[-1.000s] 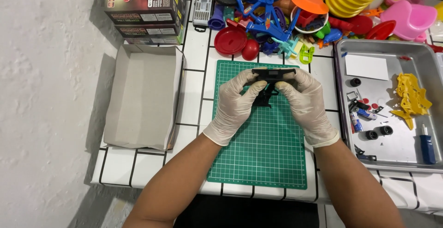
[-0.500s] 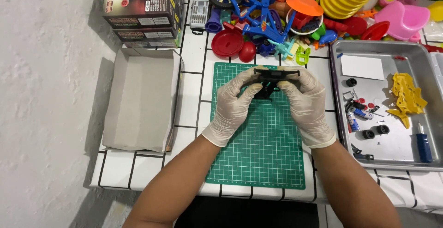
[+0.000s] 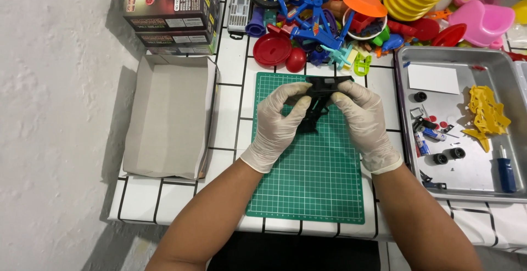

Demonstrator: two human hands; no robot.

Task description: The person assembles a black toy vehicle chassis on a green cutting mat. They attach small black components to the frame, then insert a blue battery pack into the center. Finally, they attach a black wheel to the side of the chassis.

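both gloved hands meet above the green cutting mat [image 3: 307,188] and grip one black plastic part [image 3: 321,92] between them. the left hand [image 3: 280,123] pinches the part's left end with thumb and fingertips, and the right hand [image 3: 362,120] clamps its right end the same way; the part's flat top bar runs between the two hands while a darker piece hangs down from it toward the mat, just between the palms. whether that lower piece is separate from the bar cannot be told.

to the left of the left hand lies an open grey cardboard box [image 3: 170,117], empty side up, with printed toy boxes [image 3: 173,13] stacked beyond it. just beyond the fingertips sits a heap of coloured plastic toys [image 3: 335,24], including a blue bicycle and a stack of yellow plates. to the right of the right hand stands a metal tray [image 3: 472,167] holding a yellow part sprue [image 3: 486,114], small black wheels [image 3: 449,156], a white card [image 3: 433,79] and a blue-handled screwdriver [image 3: 505,169].
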